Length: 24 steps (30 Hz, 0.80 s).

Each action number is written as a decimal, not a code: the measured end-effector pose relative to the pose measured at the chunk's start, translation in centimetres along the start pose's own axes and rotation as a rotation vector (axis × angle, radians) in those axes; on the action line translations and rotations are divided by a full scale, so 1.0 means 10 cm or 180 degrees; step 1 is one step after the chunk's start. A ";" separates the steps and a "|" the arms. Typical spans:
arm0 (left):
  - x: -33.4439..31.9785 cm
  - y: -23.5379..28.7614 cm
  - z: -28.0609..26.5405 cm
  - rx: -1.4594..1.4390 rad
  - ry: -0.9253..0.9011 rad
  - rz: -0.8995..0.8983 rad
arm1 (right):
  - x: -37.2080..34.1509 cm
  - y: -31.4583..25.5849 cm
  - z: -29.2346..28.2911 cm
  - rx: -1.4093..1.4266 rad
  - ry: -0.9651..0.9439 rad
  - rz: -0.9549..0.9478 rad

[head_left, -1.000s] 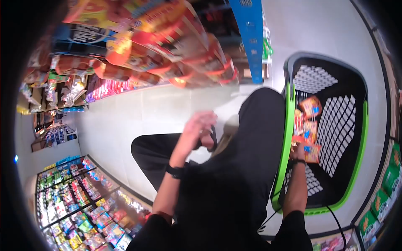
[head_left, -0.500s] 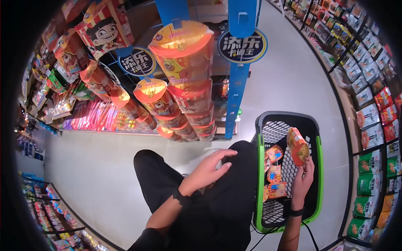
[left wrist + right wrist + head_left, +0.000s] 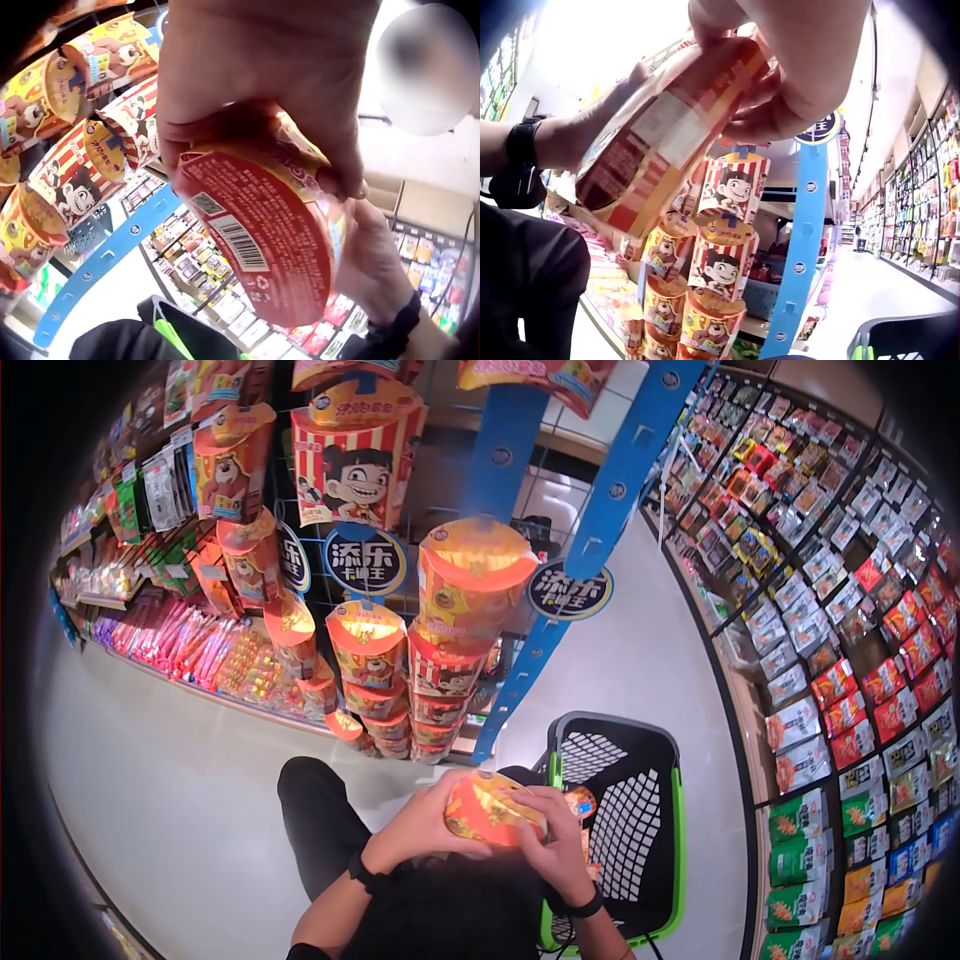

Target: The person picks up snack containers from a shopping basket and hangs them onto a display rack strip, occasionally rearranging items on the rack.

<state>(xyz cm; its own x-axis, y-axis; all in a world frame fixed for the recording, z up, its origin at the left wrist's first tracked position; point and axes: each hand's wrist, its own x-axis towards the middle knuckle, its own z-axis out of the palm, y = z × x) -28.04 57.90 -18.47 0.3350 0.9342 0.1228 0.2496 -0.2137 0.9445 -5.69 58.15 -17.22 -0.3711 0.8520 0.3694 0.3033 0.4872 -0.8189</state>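
Over the lap, both hands hold a tub-shaped snack pack (image 3: 482,810) in orange, red and yellow. The left hand (image 3: 418,822) grips it from the left side, thumb and fingers spread around it. From the right, the right hand (image 3: 562,848) has its fingers curled on the pack's edge. In the left wrist view, the pack's red base (image 3: 270,232) shows fine print and a barcode (image 3: 238,244). Its printed side (image 3: 656,139), with a pale panel, faces the right wrist camera. A black shopping basket with green handles (image 3: 682,830) stands by the right leg, holding orange snack packs (image 3: 580,802), partly hidden by the right arm.
Ahead, similar snack tubs (image 3: 478,575) hang in columns on a rack with blue strips (image 3: 520,690). Shelves of bagged snacks (image 3: 795,820) line the right side of the aisle. Pink packets (image 3: 190,645) fill a low shelf at left. Pale floor (image 3: 150,760) lies between.
The right hand has come up out of the basket with a snack pack and moved left to the lap. The left hand, free before, now grips the pack too. The head view has swung round.
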 end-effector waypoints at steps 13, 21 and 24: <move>0.21 1.15 -0.70 -0.0384 0.0547 0.0553 | 0.54 -0.37 0.35 0.1974 0.0237 0.0478; 0.80 1.61 -0.99 -0.0050 0.0627 0.1249 | 1.09 -0.92 -0.09 0.2514 0.0917 -0.0107; 1.33 1.51 -1.23 0.1159 0.1379 0.1984 | 1.17 -0.81 -0.28 0.2231 0.0939 -0.0041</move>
<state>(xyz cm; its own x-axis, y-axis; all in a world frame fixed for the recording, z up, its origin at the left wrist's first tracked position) -30.99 70.61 1.16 0.1489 0.6259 0.7656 0.4370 -0.7362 0.5169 -10.01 64.75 -5.04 -0.0910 0.9110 0.4022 -0.3646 0.3454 -0.8648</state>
